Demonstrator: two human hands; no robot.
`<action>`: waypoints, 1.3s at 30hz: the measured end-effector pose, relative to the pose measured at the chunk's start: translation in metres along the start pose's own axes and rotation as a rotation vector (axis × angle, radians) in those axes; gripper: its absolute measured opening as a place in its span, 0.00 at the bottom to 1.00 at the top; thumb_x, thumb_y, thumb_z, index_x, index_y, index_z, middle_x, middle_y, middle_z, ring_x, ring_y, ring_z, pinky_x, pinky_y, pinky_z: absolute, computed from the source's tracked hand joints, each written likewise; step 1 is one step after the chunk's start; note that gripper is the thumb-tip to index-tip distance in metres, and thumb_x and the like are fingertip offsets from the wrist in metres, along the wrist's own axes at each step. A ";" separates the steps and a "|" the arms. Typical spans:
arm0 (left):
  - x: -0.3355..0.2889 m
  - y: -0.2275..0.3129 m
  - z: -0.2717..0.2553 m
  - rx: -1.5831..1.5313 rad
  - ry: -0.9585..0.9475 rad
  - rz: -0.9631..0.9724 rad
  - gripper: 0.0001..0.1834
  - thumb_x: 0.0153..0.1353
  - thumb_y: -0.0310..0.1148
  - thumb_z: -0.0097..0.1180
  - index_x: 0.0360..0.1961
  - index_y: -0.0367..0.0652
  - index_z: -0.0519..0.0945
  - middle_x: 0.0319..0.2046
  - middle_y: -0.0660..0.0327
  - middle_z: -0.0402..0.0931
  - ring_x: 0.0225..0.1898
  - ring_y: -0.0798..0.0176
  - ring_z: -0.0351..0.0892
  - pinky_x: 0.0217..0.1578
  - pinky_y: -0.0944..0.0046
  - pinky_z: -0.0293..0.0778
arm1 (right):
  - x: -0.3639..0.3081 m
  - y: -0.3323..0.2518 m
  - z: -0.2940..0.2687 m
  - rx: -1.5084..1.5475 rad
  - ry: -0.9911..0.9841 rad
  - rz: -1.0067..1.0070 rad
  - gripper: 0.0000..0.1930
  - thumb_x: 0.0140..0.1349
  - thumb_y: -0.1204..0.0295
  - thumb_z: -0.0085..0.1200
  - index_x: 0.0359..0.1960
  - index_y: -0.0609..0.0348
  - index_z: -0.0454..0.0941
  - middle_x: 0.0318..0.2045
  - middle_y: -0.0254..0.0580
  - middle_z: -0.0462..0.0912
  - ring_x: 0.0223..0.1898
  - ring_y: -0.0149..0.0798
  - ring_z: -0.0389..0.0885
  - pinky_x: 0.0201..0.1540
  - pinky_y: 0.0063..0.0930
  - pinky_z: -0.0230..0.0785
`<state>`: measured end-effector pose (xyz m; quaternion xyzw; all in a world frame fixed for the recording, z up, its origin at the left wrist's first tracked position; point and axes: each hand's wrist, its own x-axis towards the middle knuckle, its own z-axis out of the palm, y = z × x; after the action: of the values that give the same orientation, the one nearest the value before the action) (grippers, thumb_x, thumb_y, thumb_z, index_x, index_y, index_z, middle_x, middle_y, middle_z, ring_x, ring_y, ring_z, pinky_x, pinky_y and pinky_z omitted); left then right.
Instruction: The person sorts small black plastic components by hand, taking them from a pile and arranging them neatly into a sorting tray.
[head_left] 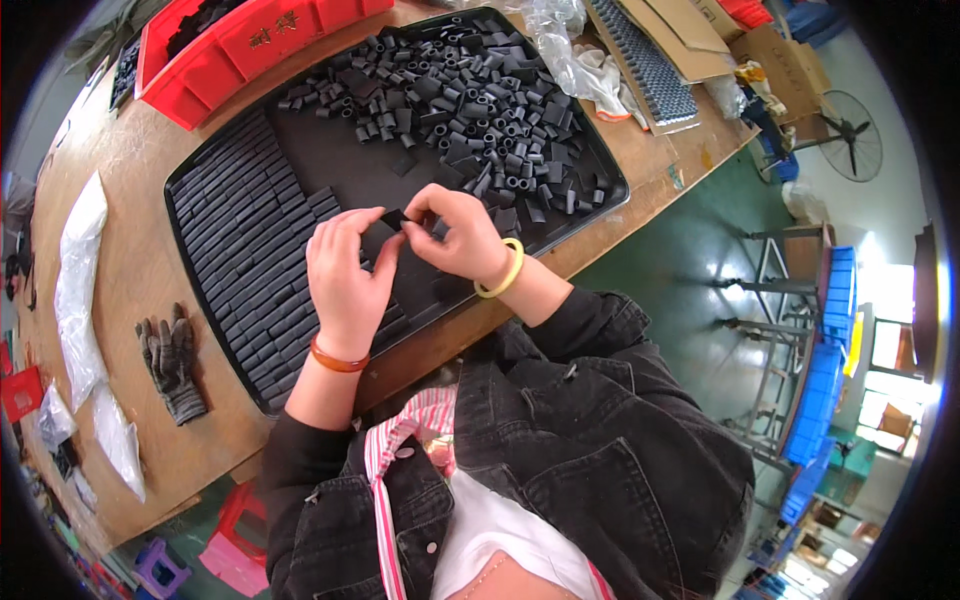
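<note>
A black tray [330, 150] lies on the table before me. Neat rows of small black blocks [235, 240] fill its left side, and a loose heap of black tube-shaped pieces with flat tabs [480, 110] covers its far right. Over the middle of the tray, my left hand [348, 275] and my right hand [455, 235] meet at the fingertips. Both are closed on a small black piece [394, 218], the right pinching its edge between thumb and forefinger. The fingers partly hide the piece, so its full shape does not show.
A red bin [220, 70] with black parts stands behind the tray's left side. A grey glove [172, 365] and a long white plastic bag [80, 290] lie at left. Clear plastic [560, 50] and cardboard [670, 35] sit at far right.
</note>
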<state>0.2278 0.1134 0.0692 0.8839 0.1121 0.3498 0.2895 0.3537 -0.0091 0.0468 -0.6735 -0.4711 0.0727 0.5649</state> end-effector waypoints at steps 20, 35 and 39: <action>-0.005 -0.005 0.002 0.084 0.060 0.160 0.20 0.49 0.24 0.69 0.46 0.42 0.84 0.40 0.59 0.82 0.41 0.55 0.80 0.45 0.58 0.76 | -0.004 -0.003 -0.005 0.006 0.043 -0.208 0.07 0.61 0.78 0.58 0.41 0.61 0.77 0.27 0.40 0.80 0.26 0.35 0.78 0.30 0.27 0.70; -0.005 -0.008 -0.005 -0.016 0.028 0.142 0.13 0.51 0.23 0.68 0.39 0.39 0.85 0.33 0.58 0.82 0.36 0.55 0.79 0.40 0.60 0.76 | 0.009 0.003 -0.005 -0.211 0.316 -0.195 0.03 0.64 0.76 0.54 0.38 0.61 0.76 0.27 0.46 0.79 0.28 0.48 0.79 0.32 0.35 0.71; -0.004 -0.006 -0.004 -0.034 0.013 0.151 0.13 0.50 0.23 0.68 0.39 0.39 0.85 0.33 0.58 0.82 0.36 0.54 0.79 0.39 0.60 0.76 | 0.008 0.007 -0.007 -0.282 0.330 -0.213 0.04 0.61 0.78 0.56 0.37 0.60 0.76 0.30 0.46 0.79 0.34 0.51 0.79 0.37 0.38 0.72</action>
<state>0.2222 0.1184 0.0664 0.8824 0.0413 0.3784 0.2768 0.3668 -0.0075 0.0472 -0.6949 -0.4462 -0.1649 0.5393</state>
